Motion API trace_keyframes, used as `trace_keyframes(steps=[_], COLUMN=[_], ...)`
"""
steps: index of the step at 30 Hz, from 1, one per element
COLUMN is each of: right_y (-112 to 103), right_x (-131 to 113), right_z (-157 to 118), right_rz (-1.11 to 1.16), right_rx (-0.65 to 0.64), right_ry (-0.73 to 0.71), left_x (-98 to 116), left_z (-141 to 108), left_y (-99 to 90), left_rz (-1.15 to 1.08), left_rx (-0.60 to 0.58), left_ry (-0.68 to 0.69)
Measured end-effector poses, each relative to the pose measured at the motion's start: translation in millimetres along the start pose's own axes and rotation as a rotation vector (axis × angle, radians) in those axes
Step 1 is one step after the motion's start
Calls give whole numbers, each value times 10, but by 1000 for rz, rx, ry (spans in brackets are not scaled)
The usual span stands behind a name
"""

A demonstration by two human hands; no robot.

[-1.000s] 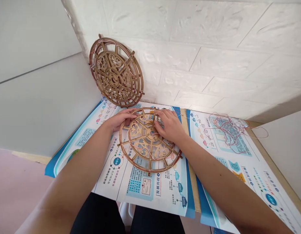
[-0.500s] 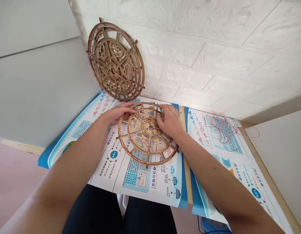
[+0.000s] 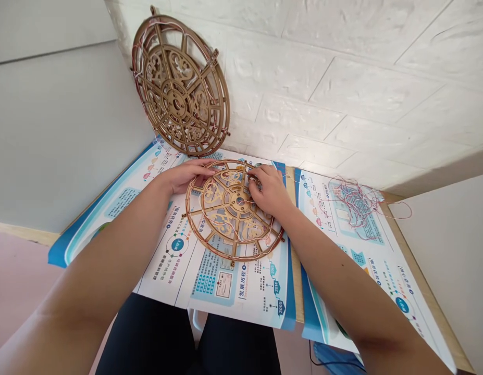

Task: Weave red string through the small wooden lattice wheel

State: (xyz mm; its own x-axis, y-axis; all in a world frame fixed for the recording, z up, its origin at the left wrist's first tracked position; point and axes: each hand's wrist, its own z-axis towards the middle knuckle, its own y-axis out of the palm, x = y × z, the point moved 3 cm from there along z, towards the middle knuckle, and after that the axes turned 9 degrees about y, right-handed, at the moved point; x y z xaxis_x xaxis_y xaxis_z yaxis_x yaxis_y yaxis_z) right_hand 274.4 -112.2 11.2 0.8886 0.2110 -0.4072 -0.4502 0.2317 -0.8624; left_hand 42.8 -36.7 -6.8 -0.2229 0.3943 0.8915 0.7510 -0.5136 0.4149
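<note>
A round, bronze-coloured openwork frame (image 3: pixel 247 203) with scrollwork and spokes lies before me, pinkish-white wire (image 3: pixel 237 226) running over it and along its rings. My left hand (image 3: pixel 184 176) is closed on its upper left rim, the fingertips on top and the rest partly under the edge. Over the upper right of the frame rests my right hand (image 3: pixel 268 188), fingers curled and thumb drawn in towards them. What is pinched there is hidden by the fingers. A thin strand leads from near this hand towards the tangled wire (image 3: pixel 354 200) at the right.
Several similar frames (image 3: pixel 176 104) lean stacked against the white brick-patterned wall (image 3: pixel 272 78) at the back left. Printed posters (image 3: pixel 163 260) cover the wooden table (image 3: pixel 296 250). Grey panels (image 3: pixel 57 135) border the left, and a pale panel (image 3: pixel 456 224) stands at the right.
My view has shifted slightly, so the scene sits a little higher and to the left. My right fingers have curled in a little more; the left hand keeps its hold on the rim.
</note>
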Motion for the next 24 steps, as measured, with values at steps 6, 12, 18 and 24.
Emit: trace_keyframes(steps=[6,12,18,24], right_y=[11,34,32,38], right_x=[14,40,30,41], right_z=[-3,4,7,11], right_rz=[-1,25,29,34], right_rx=[3,30,63,81], right_ry=[8,-6,-24,6], left_x=[-3,1,15,14], left_z=[8,25,23,9], left_y=[-9,7,5,18], left_rz=[11,-46,-40,-67], left_rx=[-3,-22,-15,-47], left_ry=[-14,-45,-32,-28])
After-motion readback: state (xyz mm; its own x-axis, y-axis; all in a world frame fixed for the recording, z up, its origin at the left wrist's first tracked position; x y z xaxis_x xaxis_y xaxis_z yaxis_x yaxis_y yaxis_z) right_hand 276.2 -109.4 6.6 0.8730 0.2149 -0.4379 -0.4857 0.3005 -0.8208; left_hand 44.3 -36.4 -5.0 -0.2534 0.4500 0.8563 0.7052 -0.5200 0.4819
